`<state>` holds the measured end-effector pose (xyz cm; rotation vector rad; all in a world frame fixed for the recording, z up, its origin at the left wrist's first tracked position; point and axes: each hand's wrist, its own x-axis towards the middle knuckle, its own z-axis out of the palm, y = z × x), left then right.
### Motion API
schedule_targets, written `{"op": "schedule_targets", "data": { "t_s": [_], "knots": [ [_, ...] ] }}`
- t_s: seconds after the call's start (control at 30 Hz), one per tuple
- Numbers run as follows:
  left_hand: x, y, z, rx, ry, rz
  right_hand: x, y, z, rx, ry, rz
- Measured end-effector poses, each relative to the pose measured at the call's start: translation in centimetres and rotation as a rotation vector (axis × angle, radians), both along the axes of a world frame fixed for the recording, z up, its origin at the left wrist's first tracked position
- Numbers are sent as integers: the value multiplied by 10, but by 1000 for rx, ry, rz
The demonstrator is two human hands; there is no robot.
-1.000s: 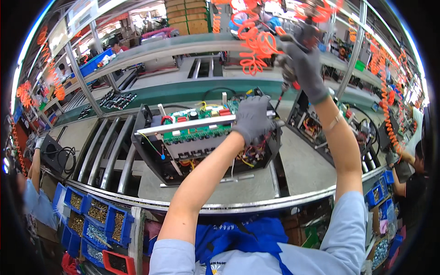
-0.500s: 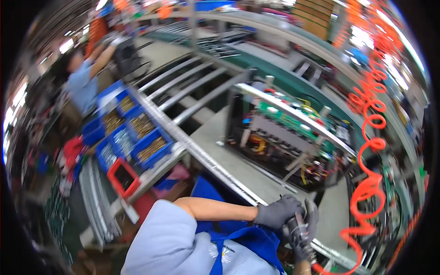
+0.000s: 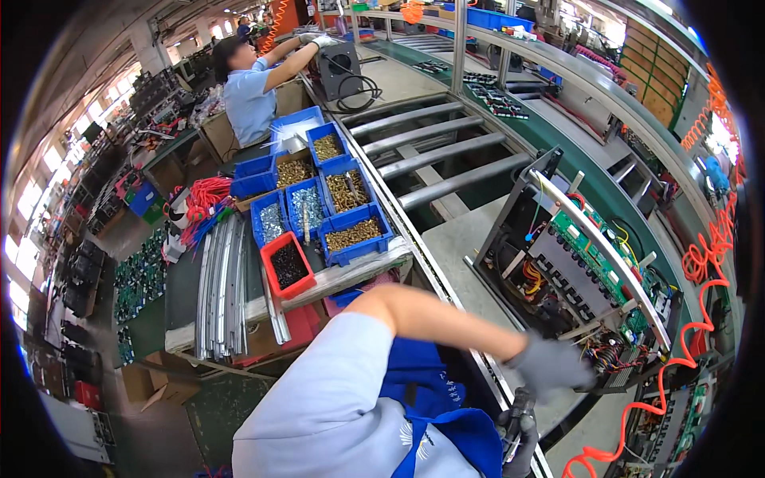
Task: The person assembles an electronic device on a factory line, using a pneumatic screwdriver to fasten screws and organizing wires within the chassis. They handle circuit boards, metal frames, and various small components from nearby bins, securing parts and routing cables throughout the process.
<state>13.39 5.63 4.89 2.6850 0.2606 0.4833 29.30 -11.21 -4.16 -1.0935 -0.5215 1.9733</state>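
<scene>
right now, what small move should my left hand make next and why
Probably swing the left hand over to the nearest blue bin for a few brass-coloured pieces. The right hand seems busy gripping a dark tool, while the left, though blurred, shows nothing obvious in it, and that bin stands open.

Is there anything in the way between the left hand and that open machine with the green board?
Nothing visible stands between the left hand and the open machine. The orange coiled hose runs to their right in the picture. The hand is blurred, so touching is unclear.
</scene>
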Motion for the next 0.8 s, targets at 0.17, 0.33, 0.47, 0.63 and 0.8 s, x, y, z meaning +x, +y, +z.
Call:
{"op": "schedule_targets", "data": {
  "t_s": [0.17,0.33,0.47,0.63,0.8],
  "knots": [
    [61,75,140,60,-145,-58,52,-5,-95,-1,100,74],
    [109,210,247,75,-11,232,0,-17,9,37,104,-204],
    [83,307,337,-169,-121,288,0,-24,8,14,180,-142],
    [-17,341,284,581,141,159,13,-30,-7,-2,412,-41],
    [-171,329,163,626,697,485,-8,-31,6,109,57,-84]
  ]
}}
